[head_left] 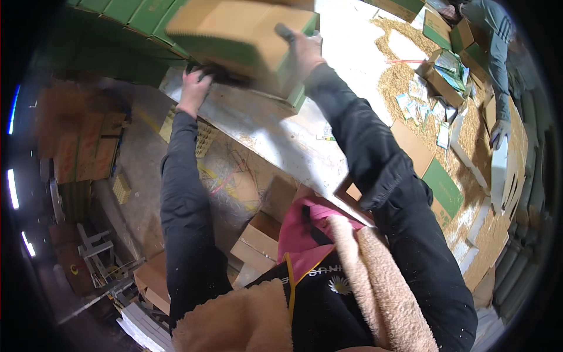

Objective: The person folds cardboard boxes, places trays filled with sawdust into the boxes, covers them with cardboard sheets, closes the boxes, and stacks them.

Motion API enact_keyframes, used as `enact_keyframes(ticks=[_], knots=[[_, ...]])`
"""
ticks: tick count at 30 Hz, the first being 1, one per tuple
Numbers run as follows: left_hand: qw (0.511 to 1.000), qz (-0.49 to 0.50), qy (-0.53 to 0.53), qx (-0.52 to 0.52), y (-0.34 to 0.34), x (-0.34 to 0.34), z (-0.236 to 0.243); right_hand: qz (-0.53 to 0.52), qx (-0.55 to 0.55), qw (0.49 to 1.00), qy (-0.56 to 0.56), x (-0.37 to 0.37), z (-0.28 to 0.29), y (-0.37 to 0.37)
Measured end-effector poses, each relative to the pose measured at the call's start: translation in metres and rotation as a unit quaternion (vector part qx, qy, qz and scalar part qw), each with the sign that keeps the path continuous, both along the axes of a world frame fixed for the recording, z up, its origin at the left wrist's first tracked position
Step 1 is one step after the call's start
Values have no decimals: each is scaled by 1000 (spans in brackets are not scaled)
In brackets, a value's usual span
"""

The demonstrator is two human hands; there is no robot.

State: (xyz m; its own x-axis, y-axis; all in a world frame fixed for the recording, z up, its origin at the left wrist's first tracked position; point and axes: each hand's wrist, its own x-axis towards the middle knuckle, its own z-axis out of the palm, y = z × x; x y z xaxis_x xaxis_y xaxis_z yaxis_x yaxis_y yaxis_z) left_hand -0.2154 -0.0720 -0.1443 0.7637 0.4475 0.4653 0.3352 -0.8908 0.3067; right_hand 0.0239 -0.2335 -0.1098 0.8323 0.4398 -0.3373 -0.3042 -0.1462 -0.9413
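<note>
A green and brown cardboard box [243,44], smeared by motion, is held between my two hands at the far side of the white table [281,138]. My left hand [196,89] is closed at the box's near left lower edge, its dark-tipped fingers partly hidden beneath it. My right hand [305,51] grips the right side, with its grey-covered thumb over the top. Both hands seem to wear gloves with dark fingertips. The underside of the box is hidden, so I cannot tell whether it touches the table.
Green boxes [138,20] are stacked at the far left. On the right, a carton of packets [448,76] stands among spilled grains [393,82] and loose packets [416,108]. A co-worker's gloved hand [500,134] rests by a white panel [498,170]. An open carton [258,234] lies below the table.
</note>
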Motion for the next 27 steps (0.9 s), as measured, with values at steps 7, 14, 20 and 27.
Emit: enact_keyframes(ticks=[7,14,20,27], knots=[[951,-16,-297,-82,-146,4,71,231,-215,801,-509,72,-91,-133],[757,14,-67,-650,-304,92,-67,453,-390,619,-508,31,-159,-195],[931,-32,210,-296,-418,188,-105,182,-497,672,-517,216,-49,-310],[797,33,-14,-603,-407,195,-31,42,-352,795,-492,126,14,-558]])
